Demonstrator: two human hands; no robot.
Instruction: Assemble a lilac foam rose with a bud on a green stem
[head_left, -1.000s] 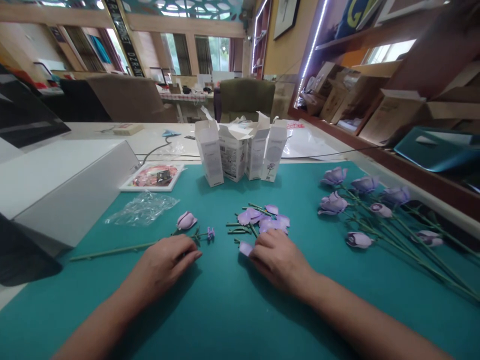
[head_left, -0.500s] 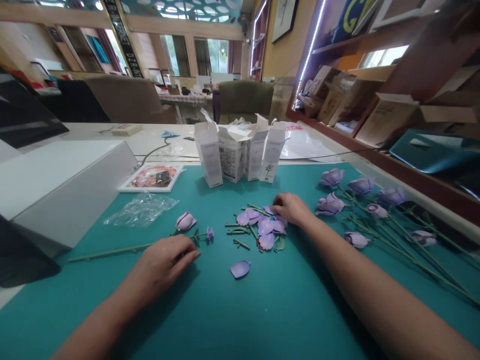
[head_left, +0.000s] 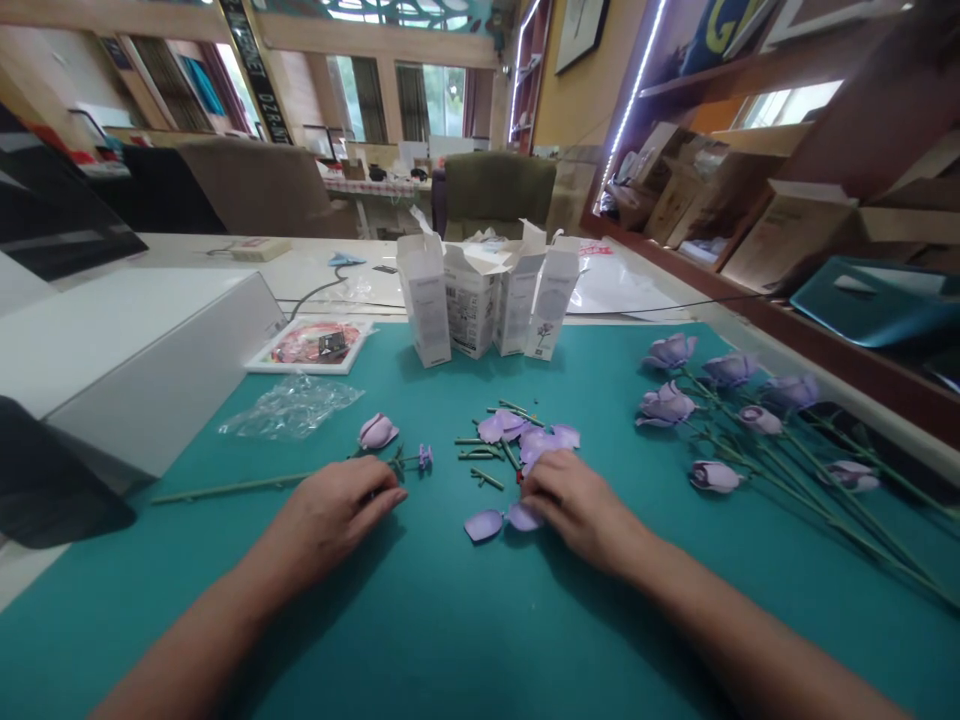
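My left hand [head_left: 341,510] is closed around a green artificial flower stem [head_left: 232,489], whose middle it hides. Beyond its fingers show a closed lilac bud [head_left: 378,431] and a tiny purple floret [head_left: 425,457]. My right hand [head_left: 581,510] is closed, with thumb and fingers pinching a loose lilac petal [head_left: 523,517] against the mat. Just left of that petal lies a second loose petal [head_left: 483,525]. Behind my right hand is a heap of lilac petals [head_left: 536,440], partly covered by the hand. Short green stem pieces [head_left: 480,454] lie beside the heap.
Several lilac artificial roses [head_left: 666,403] on long stems lie at the right of the green mat [head_left: 450,640]. Opened white boxes [head_left: 471,310] stand at the back. At left are crumpled clear plastic [head_left: 291,405], a framed picture [head_left: 311,345] and a large white box [head_left: 150,360].
My right hand has come from the back of the petal heap toward me, and a petal is now at its fingertips beside the lone one. My left hand stays almost still.
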